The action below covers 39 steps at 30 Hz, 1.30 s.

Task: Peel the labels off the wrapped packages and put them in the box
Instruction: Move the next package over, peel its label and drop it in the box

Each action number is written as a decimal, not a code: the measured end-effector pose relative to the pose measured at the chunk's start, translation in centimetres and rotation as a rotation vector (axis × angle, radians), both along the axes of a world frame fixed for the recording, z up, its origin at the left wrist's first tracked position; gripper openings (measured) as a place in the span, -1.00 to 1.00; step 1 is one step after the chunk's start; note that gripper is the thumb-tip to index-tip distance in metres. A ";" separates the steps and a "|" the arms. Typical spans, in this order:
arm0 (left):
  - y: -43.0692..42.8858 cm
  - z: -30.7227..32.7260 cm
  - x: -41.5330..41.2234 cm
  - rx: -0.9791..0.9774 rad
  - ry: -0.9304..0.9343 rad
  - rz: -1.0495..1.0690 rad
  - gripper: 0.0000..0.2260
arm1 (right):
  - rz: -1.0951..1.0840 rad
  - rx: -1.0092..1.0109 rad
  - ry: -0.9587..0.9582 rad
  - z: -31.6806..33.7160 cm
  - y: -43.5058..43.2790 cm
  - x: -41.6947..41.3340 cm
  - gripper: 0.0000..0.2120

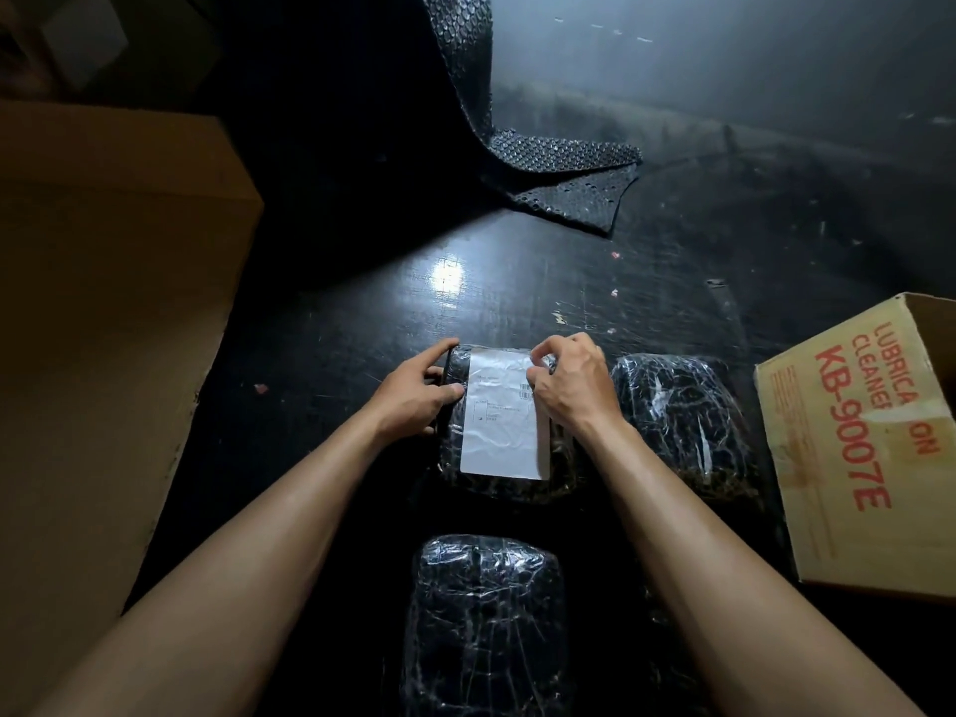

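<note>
A black package wrapped in clear film [504, 486] lies on the dark table in front of me, with a white label [502, 421] stuck on its top. My left hand [416, 390] grips the package's left edge. My right hand [569, 382] pinches at the label's upper right corner, fingers closed on it. A second wrapped package [683, 421] lies just to the right with no label showing. A third wrapped package [486, 623] sits nearer to me, between my forearms. An open cardboard box with red print [853, 437] stands at the right edge.
A large plain cardboard box [103, 313] fills the left side. A sheet of black bubble wrap [548, 163] hangs down and lies on the far part of the scuffed black table [517, 282]. Small paper scraps dot the surface.
</note>
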<state>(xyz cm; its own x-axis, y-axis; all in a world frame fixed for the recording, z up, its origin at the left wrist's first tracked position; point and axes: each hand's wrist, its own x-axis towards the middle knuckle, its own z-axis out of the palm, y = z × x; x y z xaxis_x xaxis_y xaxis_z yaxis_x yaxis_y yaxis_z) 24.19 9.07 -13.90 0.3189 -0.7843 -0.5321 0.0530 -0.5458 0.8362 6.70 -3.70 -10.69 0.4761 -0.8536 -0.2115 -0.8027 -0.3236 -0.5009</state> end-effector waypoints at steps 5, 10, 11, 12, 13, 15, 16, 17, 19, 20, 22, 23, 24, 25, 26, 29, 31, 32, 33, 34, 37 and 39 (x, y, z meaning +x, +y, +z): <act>-0.2 -0.2 -0.2 -0.010 0.068 0.052 -0.47 | 0.051 -0.042 0.022 0.3 -1.0 0.7 -0.92; -0.2 -0.4 -0.2 -0.022 0.111 0.074 -0.48 | 0.094 -0.039 0.012 0.5 -1.4 0.6 -0.82; -0.2 -0.4 -0.3 -0.025 0.118 0.079 -0.48 | 0.092 -0.020 -0.011 0.5 -1.5 0.4 -0.75; -0.2 -0.4 -0.3 -0.026 0.122 0.082 -0.48 | 0.098 -0.003 -0.026 0.4 -1.6 0.3 -0.69; -0.2 -0.3 -0.3 -0.024 0.118 0.081 -0.49 | 0.110 0.004 -0.023 0.3 -1.7 0.2 -0.68; -0.1 -0.2 -0.4 -0.022 0.117 0.078 -0.50 | 0.135 -0.004 -0.007 0.2 -1.7 0.2 -0.78; 0.0 -0.2 -0.4 -0.025 0.126 0.080 -0.50 | 0.138 -0.015 -0.014 0.1 -1.6 0.3 -0.85; 0.1 -0.2 -0.4 -0.029 0.137 0.083 -0.49 | 0.140 -0.033 -0.029 0.0 -1.4 0.2 -0.90; 0.1 -0.1 -0.4 -0.035 0.138 0.084 -0.49 | 0.151 -0.077 -0.054 -0.1 -0.8 0.0 -0.94; 0.2 -0.2 -0.4 -0.036 0.133 0.086 -0.49 | 0.162 -0.097 -0.073 -0.2 -0.5 -0.1 -0.95; 0.2 -0.2 -0.5 -0.043 0.126 0.088 -0.49 | 0.162 -0.108 -0.130 -0.4 0.1 -0.5 -0.95; 0.3 -0.2 -0.6 -0.049 0.125 0.091 -0.50 | 0.152 -0.105 -0.154 -0.5 0.2 -0.7 -0.96; 0.3 -0.1 -0.7 -0.054 0.128 0.095 -0.50 | 0.141 -0.100 -0.168 -0.6 0.3 -0.8 -0.96; 0.3 -0.2 -0.7 -0.054 0.127 0.101 -0.50 | 0.132 -0.099 -0.181 -0.6 0.4 -0.9 -0.96; 0.3 -0.2 -0.7 -0.051 0.121 0.103 -0.50 | 0.119 -0.098 -0.197 -0.7 0.5 -1.0 -0.96; 0.2 -0.1 -0.9 -0.033 0.094 0.096 -0.48 | 0.080 -0.087 -0.244 -0.7 0.6 -1.1 -0.95; 0.3 -0.1 -1.0 -0.002 0.063 0.097 -0.46 | 0.058 -0.073 -0.266 -0.9 0.6 -1.1 -0.95; 0.4 -0.3 -1.1 0.016 0.052 0.104 -0.44 | 0.046 -0.060 -0.277 -1.0 0.6 -1.2 -0.95; 0.5 -1.0 -1.1 0.041 0.048 0.114 -0.42 | 0.038 -0.049 -0.284 -1.1 0.5 -1.2 -0.94; 0.5 -1.4 -1.1 0.065 0.041 0.118 -0.41 | 0.035 -0.044 -0.284 -1.1 0.5 -1.2 -0.94; 0.5 -1.6 -1.3 0.087 0.033 0.090 -0.42 | 0.032 -0.037 -0.282 -1.1 0.4 -1.2 -0.93; 0.5 -1.0 -1.5 0.068 0.067 0.086 -0.40 | 0.022 -0.026 -0.289 -1.0 0.3 -1.2 -0.92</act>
<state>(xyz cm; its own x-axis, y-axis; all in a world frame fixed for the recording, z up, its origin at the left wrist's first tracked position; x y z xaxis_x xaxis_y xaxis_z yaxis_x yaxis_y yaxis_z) 22.73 9.61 -14.94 0.3454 -0.7171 -0.6054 0.1570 -0.5918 0.7906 5.50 -3.35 -11.69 0.5319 -0.8458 -0.0420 -0.6203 -0.3553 -0.6993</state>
